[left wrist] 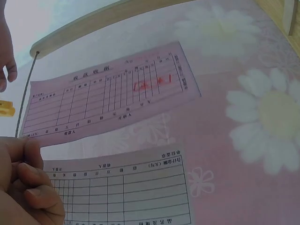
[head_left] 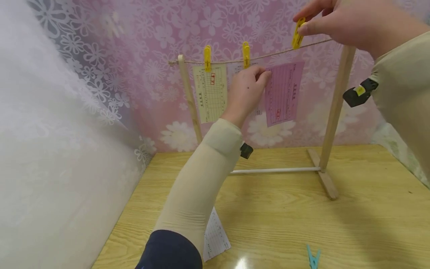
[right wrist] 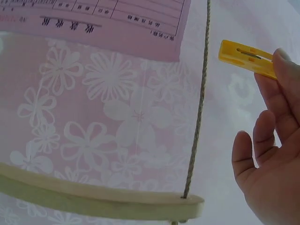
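Observation:
My left hand point(head_left: 246, 89) pinches the near top corner of a pink receipt slip point(head_left: 285, 93), just under a twisted cord point(head_left: 279, 53). The slip slants down to the right, its printed lines and red stamp showing in the left wrist view. My right hand point(head_left: 356, 26) pinches a yellow clothespin point(right wrist: 248, 57) between thumb and forefinger. In the right wrist view, that clothespin is apart from the cord. A white receipt slip point(left wrist: 117, 187) hangs from the cord under a second yellow clothespin point(head_left: 246, 54), partly hidden behind my left hand.
A pale yellow slip point(head_left: 211, 97) hangs at the left under another yellow clothespin point(head_left: 207, 58). Wooden posts point(head_left: 336, 112) with a white crossbar point(head_left: 275, 170) hold the cord. On the wooden table point(head_left: 268, 209) lie a white slip point(head_left: 216, 237), partly behind my left arm, and a teal clothespin point(head_left: 313, 257).

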